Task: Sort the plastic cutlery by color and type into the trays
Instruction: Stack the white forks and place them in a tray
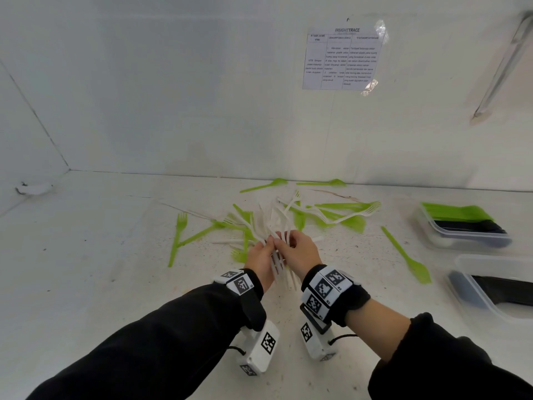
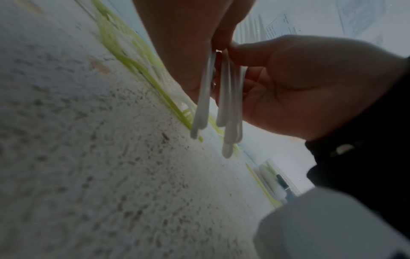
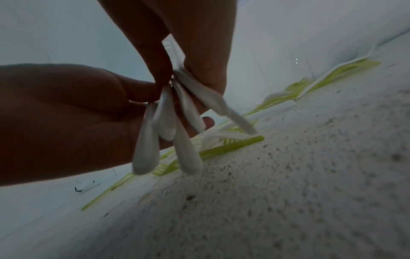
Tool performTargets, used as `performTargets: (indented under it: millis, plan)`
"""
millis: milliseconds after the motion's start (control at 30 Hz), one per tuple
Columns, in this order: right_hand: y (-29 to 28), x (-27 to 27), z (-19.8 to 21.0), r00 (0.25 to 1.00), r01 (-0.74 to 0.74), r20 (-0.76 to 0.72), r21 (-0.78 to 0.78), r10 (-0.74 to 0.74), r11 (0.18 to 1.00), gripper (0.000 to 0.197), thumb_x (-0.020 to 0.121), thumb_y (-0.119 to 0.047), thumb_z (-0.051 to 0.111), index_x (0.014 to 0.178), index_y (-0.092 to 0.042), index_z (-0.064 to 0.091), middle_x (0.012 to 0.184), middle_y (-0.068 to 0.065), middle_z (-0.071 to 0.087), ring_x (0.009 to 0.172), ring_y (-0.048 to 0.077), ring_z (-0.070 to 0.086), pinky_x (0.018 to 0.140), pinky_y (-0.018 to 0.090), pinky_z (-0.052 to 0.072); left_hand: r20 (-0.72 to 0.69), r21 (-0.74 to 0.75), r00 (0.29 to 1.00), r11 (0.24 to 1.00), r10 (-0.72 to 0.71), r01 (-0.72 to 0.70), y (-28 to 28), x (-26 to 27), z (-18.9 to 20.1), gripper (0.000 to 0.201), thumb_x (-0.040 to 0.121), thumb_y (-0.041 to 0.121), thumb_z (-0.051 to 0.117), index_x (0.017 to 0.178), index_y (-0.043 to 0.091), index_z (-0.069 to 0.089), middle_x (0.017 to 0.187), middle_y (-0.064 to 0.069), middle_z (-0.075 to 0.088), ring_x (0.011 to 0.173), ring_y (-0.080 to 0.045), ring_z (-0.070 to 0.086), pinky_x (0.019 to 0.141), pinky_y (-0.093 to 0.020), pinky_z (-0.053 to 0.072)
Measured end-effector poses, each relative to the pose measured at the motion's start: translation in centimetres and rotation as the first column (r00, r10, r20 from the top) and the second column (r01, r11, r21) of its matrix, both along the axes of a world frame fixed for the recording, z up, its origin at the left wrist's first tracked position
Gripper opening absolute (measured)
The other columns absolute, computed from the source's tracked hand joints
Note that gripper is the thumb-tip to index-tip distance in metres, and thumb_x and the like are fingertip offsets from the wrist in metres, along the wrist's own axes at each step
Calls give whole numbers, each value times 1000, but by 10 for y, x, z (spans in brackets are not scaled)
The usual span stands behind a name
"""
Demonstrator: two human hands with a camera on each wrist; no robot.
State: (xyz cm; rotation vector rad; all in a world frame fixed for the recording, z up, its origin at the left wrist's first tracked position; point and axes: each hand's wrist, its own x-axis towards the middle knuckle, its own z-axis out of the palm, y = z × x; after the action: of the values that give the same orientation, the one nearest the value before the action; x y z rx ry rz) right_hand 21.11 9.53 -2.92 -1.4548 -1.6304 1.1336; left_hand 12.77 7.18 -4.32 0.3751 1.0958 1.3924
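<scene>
A: White cutlery bundle (image 1: 281, 264), item one: sitting in the lower centre of the head view, handles pointing toward the camera. The left hand (image 1: 261, 262) is pinching it, and the right hand (image 1: 300, 254) is curling its fingers round the same bundle from the other side.

B: Both holding the same pieces?

A: Yes. The wrist views are showing about five white handles fanning out unevenly below the fingers (image 3: 155, 73).

B: Item two?

A: Loose pile (image 1: 288, 217), centre of the frame, mixing white and green forks (image 1: 177, 238). Item three: two clear trays (image 1: 461, 226) at the right edge, the upper one already holding green and black pieces.

B: How should the gathering be going?

A: My judgement: squaring the handle ends while both hands are pinching, and checking every piece is one type, since I cannot tell whether they all are. A splayed fan is likely slipping on the way across.

B: Room to move?

A: The table (image 1: 115, 269) is lying open at the lower left. Toward the trays a green fork (image 1: 406, 255) is lying across the path, so carrying the bundle above it is seeming wise. The wall is closing off the top of the frame.
</scene>
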Motion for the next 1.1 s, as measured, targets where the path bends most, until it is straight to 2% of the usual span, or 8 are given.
performTargets:
  millis: [233, 400, 600, 733, 867, 967, 1033, 1100]
  plan:
    - [-2, -1, 1, 1000, -10, 20, -40, 11, 999, 23, 87, -23, 61, 104, -9, 63, 102, 9, 67, 96, 23, 63, 86, 32, 50, 55, -34, 997, 998, -60, 62, -4, 3, 5, 31, 95, 17, 29, 90, 8, 59, 85, -7, 59, 77, -15, 55, 69, -23, 42]
    - [-2, 1, 0, 1000, -23, 3, -60, 23, 998, 15, 86, -25, 64, 78, -14, 56, 79, 1, 60, 82, 20, 59, 66, 23, 45, -20, -44, 999, 998, -48, 47, -4, -1, 5, 34, 94, 11, 28, 82, 11, 60, 58, 0, 63, 54, -9, 59, 48, -17, 46]
    - [-6, -5, 1, 999, -45, 17, -68, 46, 997, 30, 90, -31, 55, 86, -2, 59, 84, 12, 62, 81, 24, 59, 73, 31, 46, -5, -24, 999, 999, -42, 42, -6, 3, 8, 31, 95, 15, 30, 91, 8, 60, 77, -7, 63, 71, -15, 59, 63, -23, 48]
    - [-10, -9, 4, 996, -88, 12, -84, 89, 993, 33, 96, -23, 45, 65, -14, 39, 68, 0, 42, 62, 11, 41, 55, 21, 31, -70, -34, 997, 999, -28, 26, -7, 4, 9, 28, 96, 19, 35, 78, 10, 55, 79, -9, 56, 73, -15, 55, 66, -25, 44]
    - [-8, -9, 0, 996, -75, 46, -41, 77, 996, 37, 95, -20, 48, 61, -15, 32, 62, -1, 36, 57, 12, 36, 52, 21, 28, -70, -49, 997, 999, -18, 14, -6, 3, 11, 30, 98, 24, 37, 91, 9, 62, 87, -9, 65, 80, -16, 62, 65, -26, 48]
    - [-6, -6, 0, 999, -45, -27, -17, 44, 999, 12, 88, -20, 62, 82, -13, 53, 72, -3, 51, 66, 11, 50, 53, 14, 39, -69, -61, 998, 998, 1, -6, -5, 0, 10, 34, 97, 24, 33, 93, 13, 65, 90, -8, 68, 78, -17, 62, 65, -28, 48]
    - [-7, -3, -1, 996, -30, -80, -29, 28, 999, 19, 83, -20, 68, 96, -16, 56, 79, -5, 57, 69, 5, 55, 54, 8, 42, -68, -70, 998, 998, 6, -11, -6, -2, 9, 36, 96, 24, 32, 88, 15, 66, 81, -6, 69, 71, -16, 62, 59, -25, 46]
    - [-6, -3, -3, 996, -18, -89, -59, 13, 998, 26, 80, -24, 72, 99, -16, 56, 86, 1, 62, 80, 14, 62, 68, 20, 51, -47, -64, 999, 998, 8, -11, -8, -4, 8, 35, 96, 23, 33, 84, 12, 64, 72, -6, 67, 63, -15, 63, 52, -22, 47]
